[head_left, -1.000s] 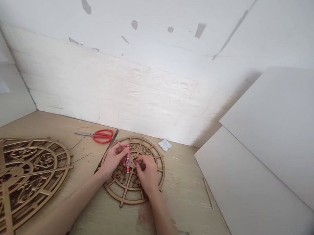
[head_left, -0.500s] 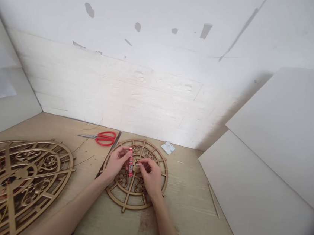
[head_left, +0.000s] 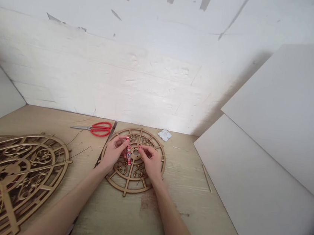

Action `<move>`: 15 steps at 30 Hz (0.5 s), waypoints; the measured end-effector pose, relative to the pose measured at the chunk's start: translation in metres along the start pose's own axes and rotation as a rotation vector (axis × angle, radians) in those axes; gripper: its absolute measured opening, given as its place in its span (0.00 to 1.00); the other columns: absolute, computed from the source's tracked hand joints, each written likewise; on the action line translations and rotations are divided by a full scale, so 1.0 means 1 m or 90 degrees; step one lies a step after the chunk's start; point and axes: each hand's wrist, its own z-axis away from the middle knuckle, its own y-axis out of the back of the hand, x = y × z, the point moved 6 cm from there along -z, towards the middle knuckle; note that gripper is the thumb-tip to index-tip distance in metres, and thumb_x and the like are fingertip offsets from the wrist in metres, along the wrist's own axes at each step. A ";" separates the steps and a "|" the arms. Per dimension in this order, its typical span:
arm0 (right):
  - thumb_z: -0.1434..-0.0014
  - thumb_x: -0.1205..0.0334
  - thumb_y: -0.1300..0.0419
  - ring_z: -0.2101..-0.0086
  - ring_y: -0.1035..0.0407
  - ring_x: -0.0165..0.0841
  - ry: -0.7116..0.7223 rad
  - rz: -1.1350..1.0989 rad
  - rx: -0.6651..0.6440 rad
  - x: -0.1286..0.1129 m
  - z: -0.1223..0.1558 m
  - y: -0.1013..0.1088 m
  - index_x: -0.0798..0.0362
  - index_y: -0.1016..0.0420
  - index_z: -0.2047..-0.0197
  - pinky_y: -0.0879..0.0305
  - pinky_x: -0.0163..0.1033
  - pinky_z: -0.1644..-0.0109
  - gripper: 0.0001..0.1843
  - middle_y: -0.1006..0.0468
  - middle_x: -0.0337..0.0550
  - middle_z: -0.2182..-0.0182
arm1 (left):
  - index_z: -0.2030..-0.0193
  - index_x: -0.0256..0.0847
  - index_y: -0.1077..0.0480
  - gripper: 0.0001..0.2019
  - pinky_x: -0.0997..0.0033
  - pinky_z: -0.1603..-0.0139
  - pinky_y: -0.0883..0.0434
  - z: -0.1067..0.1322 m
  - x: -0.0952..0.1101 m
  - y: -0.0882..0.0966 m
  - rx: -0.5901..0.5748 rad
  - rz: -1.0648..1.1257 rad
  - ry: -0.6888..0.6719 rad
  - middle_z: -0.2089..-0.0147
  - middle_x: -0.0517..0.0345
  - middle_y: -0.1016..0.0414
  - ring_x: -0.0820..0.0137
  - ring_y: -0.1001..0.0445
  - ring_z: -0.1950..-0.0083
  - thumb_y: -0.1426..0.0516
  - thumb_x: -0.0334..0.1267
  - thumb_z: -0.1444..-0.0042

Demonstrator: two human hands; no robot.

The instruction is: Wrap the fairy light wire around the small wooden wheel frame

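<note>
A small round wooden fretwork disc (head_left: 154,144) lies flat on the plywood table in front of me. My left hand (head_left: 114,153) rests over its left half, fingers closed round a small red tube (head_left: 128,151) held roughly upright. My right hand (head_left: 150,161) lies over the disc's right half, thumb and fingers pinched together near the hub (head_left: 135,153). What the pinch holds is too small to make out.
A large wooden fretwork disc (head_left: 13,173) with thin wires across it lies at the left. Red-handled scissors (head_left: 96,128) lie behind, near the wall. A crumpled white scrap (head_left: 165,134) and a thin wooden stick (head_left: 207,178) lie to the right. White boards (head_left: 268,151) lean at the right.
The view has tilted down, so everything sits higher in frame. Both hands stay on the small disc; my right hand's fingers have shifted slightly nearer the hub.
</note>
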 end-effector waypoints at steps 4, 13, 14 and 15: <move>0.45 0.56 0.38 0.71 0.28 0.35 -0.019 -0.018 0.003 0.003 -0.001 0.002 0.52 0.19 0.66 0.33 0.39 0.66 0.10 0.17 0.43 0.68 | 0.58 0.37 0.29 0.27 0.76 0.83 0.34 0.000 0.000 -0.001 -0.008 -0.003 -0.003 0.74 0.60 0.26 0.74 0.32 0.80 0.32 0.52 0.59; 0.46 0.56 0.37 0.69 0.26 0.37 -0.041 -0.078 0.012 0.008 -0.002 0.003 0.51 0.20 0.66 0.30 0.41 0.63 0.09 0.18 0.43 0.70 | 0.59 0.36 0.29 0.27 0.75 0.83 0.34 0.000 0.001 -0.001 -0.005 -0.006 -0.008 0.75 0.60 0.26 0.74 0.32 0.80 0.32 0.53 0.60; 0.46 0.55 0.37 0.69 0.26 0.37 -0.042 -0.076 0.011 0.009 -0.001 0.003 0.51 0.20 0.66 0.30 0.41 0.63 0.09 0.18 0.43 0.70 | 0.59 0.36 0.29 0.27 0.75 0.82 0.34 0.000 0.001 -0.001 -0.006 -0.005 -0.009 0.75 0.60 0.26 0.74 0.33 0.80 0.31 0.53 0.60; 0.46 0.55 0.37 0.69 0.26 0.37 -0.043 -0.073 0.009 0.009 -0.001 0.003 0.51 0.20 0.66 0.30 0.40 0.63 0.09 0.18 0.43 0.70 | 0.59 0.36 0.29 0.27 0.75 0.82 0.34 0.000 0.001 -0.002 -0.008 -0.004 -0.009 0.75 0.60 0.27 0.74 0.33 0.80 0.31 0.53 0.60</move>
